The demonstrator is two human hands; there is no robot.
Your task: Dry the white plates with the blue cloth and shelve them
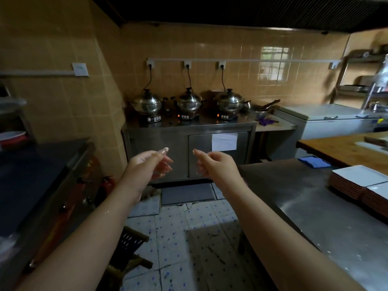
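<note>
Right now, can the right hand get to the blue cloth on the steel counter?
Probably yes. The right hand is held out over the floor, holding nothing, and the blue cloth lies in the open at the far end of the steel counter to its right. Nothing stands between them; the plate stacks sit further right.

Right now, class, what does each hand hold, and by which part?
Nothing. The left hand and right hand are raised with fingers loosely curled, empty; the blue cloth lies untouched on the counter.

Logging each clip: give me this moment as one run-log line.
stage: not started | left hand: empty | right hand: empty | blue cloth: on steel counter | white plates: stacked, untouched
</note>
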